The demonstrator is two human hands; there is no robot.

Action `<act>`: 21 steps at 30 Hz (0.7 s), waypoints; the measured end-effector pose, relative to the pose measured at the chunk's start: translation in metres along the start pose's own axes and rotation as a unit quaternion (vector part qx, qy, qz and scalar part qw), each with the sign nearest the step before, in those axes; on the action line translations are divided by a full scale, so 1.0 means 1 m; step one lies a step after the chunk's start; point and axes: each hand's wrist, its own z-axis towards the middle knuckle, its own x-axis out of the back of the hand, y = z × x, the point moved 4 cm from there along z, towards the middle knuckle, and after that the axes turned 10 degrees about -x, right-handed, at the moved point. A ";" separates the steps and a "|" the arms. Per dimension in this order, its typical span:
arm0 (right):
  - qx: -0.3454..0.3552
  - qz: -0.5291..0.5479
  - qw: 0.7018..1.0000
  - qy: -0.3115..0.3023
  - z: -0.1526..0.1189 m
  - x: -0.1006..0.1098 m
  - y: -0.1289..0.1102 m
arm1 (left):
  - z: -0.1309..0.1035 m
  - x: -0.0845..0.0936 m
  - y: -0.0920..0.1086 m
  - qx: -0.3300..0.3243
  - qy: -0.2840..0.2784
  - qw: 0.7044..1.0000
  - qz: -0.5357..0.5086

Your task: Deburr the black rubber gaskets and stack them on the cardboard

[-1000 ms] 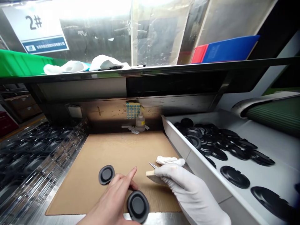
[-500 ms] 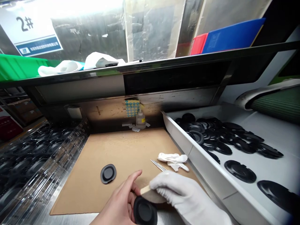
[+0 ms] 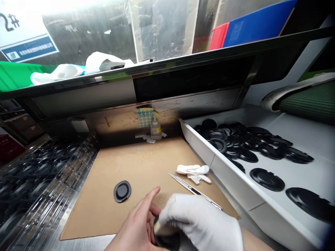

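My bare left hand [image 3: 137,223] is closed round the edge of a black, dished plastic part [image 3: 169,242] near the bottom of the view. My right hand [image 3: 199,219], in a white glove, grips a beige pad [image 3: 162,228] and presses it against that part, hiding most of both. To the left, a similar dark rounded part [image 3: 122,191] lies flat on the cardboard sheet [image 3: 136,164]. Beyond my right hand are a slim silver knife-like tool [image 3: 195,190] and a crumpled white glove [image 3: 193,171].
At right stands a white tray [image 3: 222,167] with several loose black parts. Clear plastic trays [image 3: 75,170] holding black parts line the left side. A squeeze bottle [image 3: 156,129] stands at the back, below an overhead shelf [image 3: 172,62].
My right hand has brought the beige pad leftward and down over the black part, covering much of it. More of the silver tool shows now. The camera view has shifted slightly.
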 end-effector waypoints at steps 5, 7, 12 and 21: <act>0.012 -0.005 0.999 -0.037 0.008 0.002 -0.023 | -0.001 0.000 -0.001 -0.020 -0.012 1.000 0.009; 0.017 -0.006 0.999 -0.051 0.008 0.003 -0.030 | -0.002 0.000 -0.004 -0.023 -0.014 1.000 0.003; 0.032 -0.013 0.999 -0.011 -0.012 0.002 -0.022 | -0.004 -0.001 -0.010 -0.030 -0.005 1.000 0.005; -0.012 0.044 0.996 0.074 -0.013 0.005 0.000 | -0.007 -0.005 -0.024 -0.016 0.007 1.000 0.003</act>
